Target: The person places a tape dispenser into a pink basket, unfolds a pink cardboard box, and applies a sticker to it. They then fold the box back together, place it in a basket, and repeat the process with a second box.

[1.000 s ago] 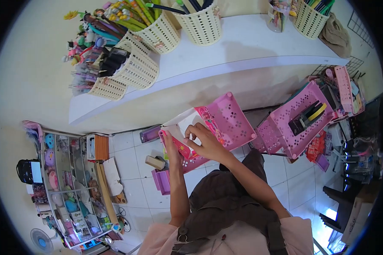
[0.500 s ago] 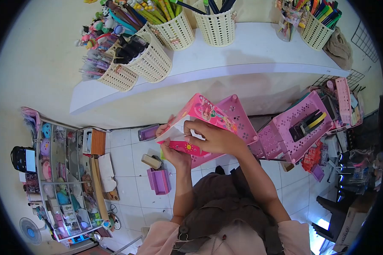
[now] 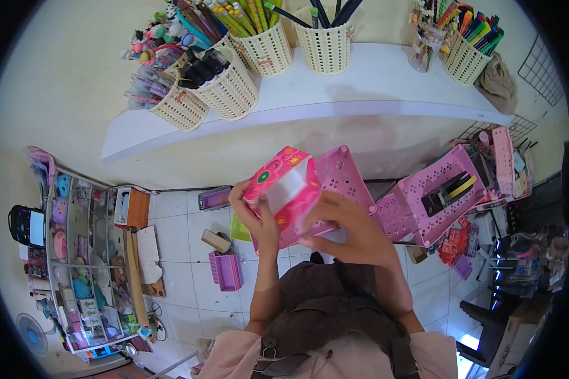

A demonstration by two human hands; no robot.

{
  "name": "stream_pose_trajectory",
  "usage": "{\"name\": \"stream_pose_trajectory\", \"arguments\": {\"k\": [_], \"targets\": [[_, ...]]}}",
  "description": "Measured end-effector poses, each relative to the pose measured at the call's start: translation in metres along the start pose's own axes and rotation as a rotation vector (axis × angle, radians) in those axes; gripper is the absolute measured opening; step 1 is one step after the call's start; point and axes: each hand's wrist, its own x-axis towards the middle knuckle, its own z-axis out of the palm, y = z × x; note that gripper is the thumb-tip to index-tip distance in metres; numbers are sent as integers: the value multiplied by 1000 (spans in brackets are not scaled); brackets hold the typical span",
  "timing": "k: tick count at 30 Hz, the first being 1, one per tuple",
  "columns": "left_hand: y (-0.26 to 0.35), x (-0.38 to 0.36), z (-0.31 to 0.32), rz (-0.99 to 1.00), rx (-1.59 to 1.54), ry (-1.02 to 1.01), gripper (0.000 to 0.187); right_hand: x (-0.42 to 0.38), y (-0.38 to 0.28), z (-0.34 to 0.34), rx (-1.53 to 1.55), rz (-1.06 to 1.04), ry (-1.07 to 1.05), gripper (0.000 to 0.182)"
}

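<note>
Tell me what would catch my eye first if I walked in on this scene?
Most striking is the bright pink box at the centre, held up between the left hand and the right hand. Right behind it sits a pink perforated basket. Above, a white shelf carries cream baskets crammed with colourful pens.

A white shelf (image 3: pixel 360 76) runs along a cream wall (image 3: pixel 57 95), carrying cream lattice baskets (image 3: pixel 231 95) crammed with pens and markers. Below, a white tiled floor (image 3: pixel 183 278) holds a small pink crate (image 3: pixel 226 270) and a glass display cabinet (image 3: pixel 82 265) stocked with colourful goods at left. Pink perforated baskets (image 3: pixel 436 196) crowd the right side beside a wire grid panel (image 3: pixel 547 63). Daylight brightens the floor at lower right.
</note>
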Motion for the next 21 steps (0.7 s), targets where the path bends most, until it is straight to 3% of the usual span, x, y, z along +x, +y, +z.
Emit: {"name": "stream_pose_trajectory", "arguments": {"k": [2,4,6,8,11,13,14,16,18,21], "targets": [[-11,-3,0,465,409,21,42,-6,-4,-19,38,-126,75,21],[-23,-7,-1,550,448,20,50,-7,14,-20,195,-139,110,20],[-25,-15,3,637,630,-120,48,-7,37,-15,392,-104,169,18],[-50,-21,5,603,562,-91,55,-6,53,-10,377,-68,145,18],[-66,-32,1,707,609,-198,60,-12,76,-3,285,41,121,18],[-65,-32,3,730,296,-302,61,-14,88,1,203,116,111,18],[-60,-31,0,722,299,-300,61,-12,93,-1,183,160,47,17],[-39,-23,-4,572,591,-608,69,-13,97,-1,162,207,-19,16],[-36,-15,-5,557,517,-679,68,-13,98,-2,308,323,-37,17],[-30,-2,-5,514,419,-809,66,-11,95,-5,271,401,-84,14]]}}
